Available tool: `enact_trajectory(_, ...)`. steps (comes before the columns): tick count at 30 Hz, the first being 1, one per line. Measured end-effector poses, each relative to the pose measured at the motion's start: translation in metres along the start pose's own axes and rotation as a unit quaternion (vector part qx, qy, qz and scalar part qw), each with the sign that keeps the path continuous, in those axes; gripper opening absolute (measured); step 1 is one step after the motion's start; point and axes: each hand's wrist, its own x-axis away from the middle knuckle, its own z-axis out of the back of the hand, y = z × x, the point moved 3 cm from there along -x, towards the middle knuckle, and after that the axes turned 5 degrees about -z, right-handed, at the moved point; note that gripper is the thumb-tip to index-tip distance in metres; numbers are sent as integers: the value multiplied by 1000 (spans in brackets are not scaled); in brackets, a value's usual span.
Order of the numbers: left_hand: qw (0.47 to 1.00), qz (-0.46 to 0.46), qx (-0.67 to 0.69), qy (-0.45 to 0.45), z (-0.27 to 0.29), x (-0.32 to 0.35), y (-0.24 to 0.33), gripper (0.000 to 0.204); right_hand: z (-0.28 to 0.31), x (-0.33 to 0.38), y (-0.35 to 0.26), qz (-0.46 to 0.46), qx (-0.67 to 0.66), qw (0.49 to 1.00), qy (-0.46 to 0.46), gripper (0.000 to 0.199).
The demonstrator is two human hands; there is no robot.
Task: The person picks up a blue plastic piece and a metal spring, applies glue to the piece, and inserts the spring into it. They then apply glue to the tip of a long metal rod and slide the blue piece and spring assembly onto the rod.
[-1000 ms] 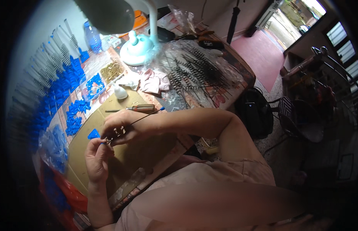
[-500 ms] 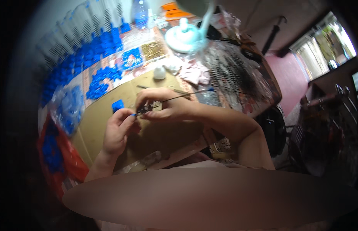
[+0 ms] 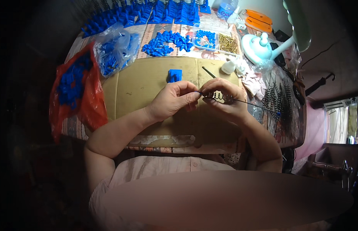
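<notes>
My right hand (image 3: 229,103) is closed round a dark coiled wire spring (image 3: 217,96). A thin dark rod (image 3: 256,105) runs from the coil out past that hand to the right, with a small blue bit (image 3: 278,114) near its far part. At the coil's left end, my left hand (image 3: 172,101) pinches a tiny blue piece (image 3: 200,93), mostly hidden by the fingertips. Both hands meet above a brown cardboard sheet (image 3: 148,82). Just beyond the left hand, a blue rectangular plastic base (image 3: 174,75) rests on the cardboard.
Loose blue parts (image 3: 163,43) lie behind the cardboard, near trays of small blue pieces (image 3: 204,39) and brass-coloured pieces (image 3: 228,43). A white bottle (image 3: 228,67) and pale green lamp (image 3: 258,48) stand back right. Dark springs (image 3: 279,94) lie right; a red bag (image 3: 90,115) is left.
The whole view has turned and shifted, so the table sits straighter. Both hands stay together at the spring, the left still pinching its end.
</notes>
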Motion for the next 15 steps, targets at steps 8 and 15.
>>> enact_trajectory(8,999,16,-43,24,7,1,8,20,3,-3,11,-89,-136,986,48,16)
enact_trajectory(15,997,35,-74,-5,11,-1,5,25,8,-3,14,-74,-107,990,49,16)
